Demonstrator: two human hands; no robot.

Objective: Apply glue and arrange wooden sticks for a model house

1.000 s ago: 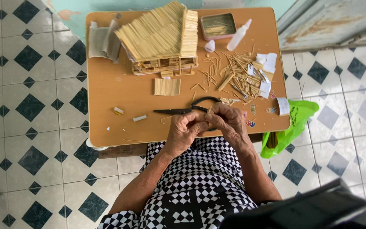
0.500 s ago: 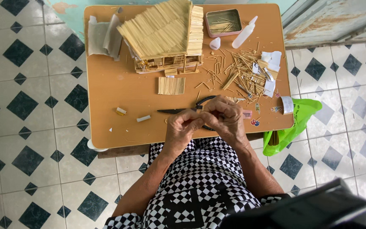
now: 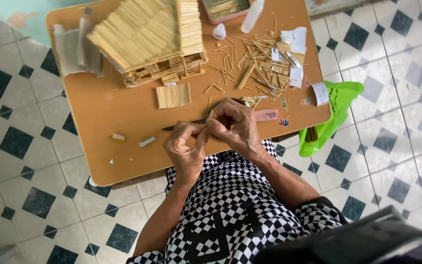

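My left hand point(image 3: 187, 146) and right hand point(image 3: 233, 124), fingers closed, pinch a thin stick point(image 3: 209, 116) above the worktop point(image 3: 123, 112) edge; best kept steady, clear of the stick house point(image 3: 147, 39)

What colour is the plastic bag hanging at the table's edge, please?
Bright green; the bag shows best in the head view.

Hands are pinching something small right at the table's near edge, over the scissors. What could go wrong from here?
1. The left hand and right hand work at the table edge; a dropped piece would likely land on the tiled floor.
2. The scissors lie just under the fingers, a possible nick.
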